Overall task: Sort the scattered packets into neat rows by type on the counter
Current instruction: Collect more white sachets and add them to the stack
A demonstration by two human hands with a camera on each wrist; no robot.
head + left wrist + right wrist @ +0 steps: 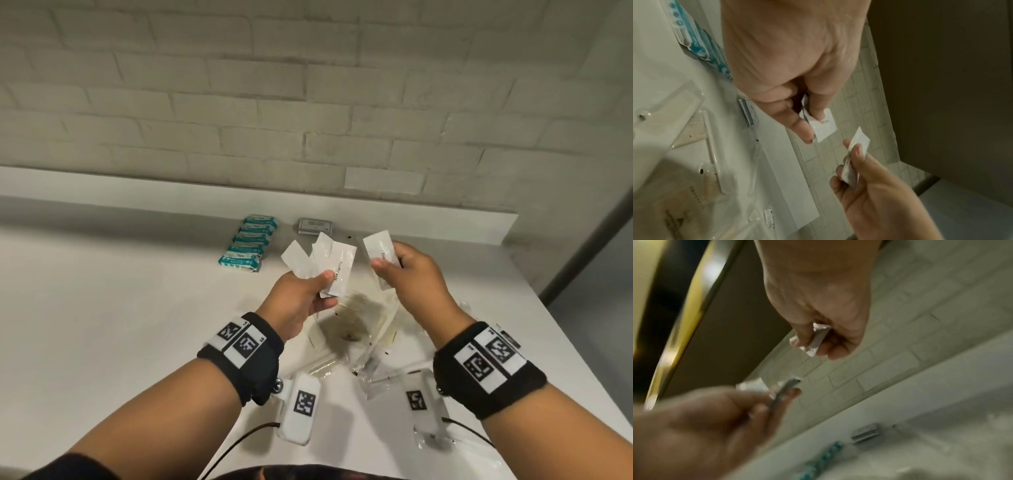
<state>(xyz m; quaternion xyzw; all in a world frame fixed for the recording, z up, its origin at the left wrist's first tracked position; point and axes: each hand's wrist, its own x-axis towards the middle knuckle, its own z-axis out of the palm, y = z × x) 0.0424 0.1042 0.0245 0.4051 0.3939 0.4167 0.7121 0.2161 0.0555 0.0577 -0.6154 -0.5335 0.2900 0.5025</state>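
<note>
Both hands are raised above the white counter (120,308). My left hand (322,291) grips a fan of white toothpaste sachets (337,265) between thumb and fingers; the left wrist view shows the sachets (825,128) pinched at my left hand's (807,116) fingertips. To the right, a short gap away, my right hand (390,267) pinches one or more white sachets (378,248). In the right wrist view the sachet (813,340) sticks out between the thumb and curled fingers of my right hand (818,345).
A neat row of teal packets (248,243) lies at the back by the ledge, with a stack of grey packets (315,226) to its right. Clear plastic packets (359,325) lie scattered under and behind my hands. The counter's edge runs down the right side.
</note>
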